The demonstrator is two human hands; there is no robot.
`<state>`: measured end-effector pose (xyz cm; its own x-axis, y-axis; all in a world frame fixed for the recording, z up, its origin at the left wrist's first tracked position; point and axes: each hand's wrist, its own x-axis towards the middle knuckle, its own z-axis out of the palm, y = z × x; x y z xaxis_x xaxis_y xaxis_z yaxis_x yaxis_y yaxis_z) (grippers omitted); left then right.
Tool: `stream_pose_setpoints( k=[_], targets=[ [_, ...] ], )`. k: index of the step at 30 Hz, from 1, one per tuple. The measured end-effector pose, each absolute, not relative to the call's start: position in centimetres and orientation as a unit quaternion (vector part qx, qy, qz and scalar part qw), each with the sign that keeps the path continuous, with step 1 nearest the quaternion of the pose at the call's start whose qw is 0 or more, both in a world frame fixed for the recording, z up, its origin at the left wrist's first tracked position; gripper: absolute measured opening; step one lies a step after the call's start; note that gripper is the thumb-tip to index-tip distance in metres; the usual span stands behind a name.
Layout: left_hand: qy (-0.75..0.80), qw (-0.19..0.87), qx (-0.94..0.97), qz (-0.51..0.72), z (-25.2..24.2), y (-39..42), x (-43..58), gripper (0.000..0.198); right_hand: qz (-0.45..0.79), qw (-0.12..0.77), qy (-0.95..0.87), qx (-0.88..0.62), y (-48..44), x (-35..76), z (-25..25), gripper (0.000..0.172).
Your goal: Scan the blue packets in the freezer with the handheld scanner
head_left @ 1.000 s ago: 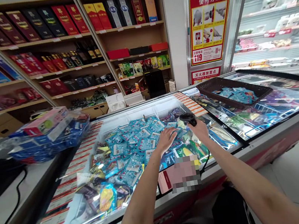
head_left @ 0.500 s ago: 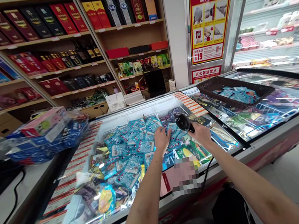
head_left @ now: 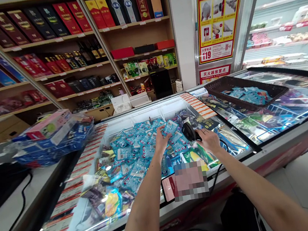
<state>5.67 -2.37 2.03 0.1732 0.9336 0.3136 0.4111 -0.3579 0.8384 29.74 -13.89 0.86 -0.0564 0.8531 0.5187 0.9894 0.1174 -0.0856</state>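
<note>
My right hand (head_left: 209, 140) is wrapped round the handle of a black barcode scanner (head_left: 188, 131). The scanner's head points left, toward my other hand. My left hand (head_left: 162, 141) has a small blue packet (head_left: 171, 126) at its thumb and fingertips, the packet tilted up a little from the pile. Many similar blue packets (head_left: 135, 142) lie loosely spread under and around that hand, over the glass top of a chest freezer (head_left: 125, 225). Just in front of my wrists lies a flat phone-like device (head_left: 169, 189), its screen mostly blurred out.
A dark brown tray (head_left: 279, 95) holding more blue packets stands on the freezer at right. Plastic-wrapped boxes (head_left: 55, 142) are stacked at left. The scanner's black cable (head_left: 217, 176) runs down over the freezer's front edge. Shelves of boxed goods (head_left: 64, 39) line the back wall.
My left hand has lifted slightly, with a blue packet now at its fingertips. The scanner stays in my right hand, turned slightly. The view has shifted a little.
</note>
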Motion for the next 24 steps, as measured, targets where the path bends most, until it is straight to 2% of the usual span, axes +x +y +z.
stream_pose_setpoints(
  k=[7, 12, 24],
  targets=[
    [0.466, 0.335, 0.678, 0.459, 1.6, -2.8, 5.4, 0.045, -0.132, 0.246, -0.741, -0.610, -14.2, 29.1, 1.0, 0.041],
    [0.464, 0.310, 0.686, 0.468, 1.8, -3.0, 5.6, 0.042, -0.123, 0.251, -0.754, -0.594, -14.0, 28.6, 0.7, 0.047],
    [0.456, 0.301, 0.716, 0.434, 1.6, -2.9, 5.4, 0.043, -0.135, 0.247, -0.768, -0.575, -14.0, 28.5, 0.5, 0.037]
  ],
)
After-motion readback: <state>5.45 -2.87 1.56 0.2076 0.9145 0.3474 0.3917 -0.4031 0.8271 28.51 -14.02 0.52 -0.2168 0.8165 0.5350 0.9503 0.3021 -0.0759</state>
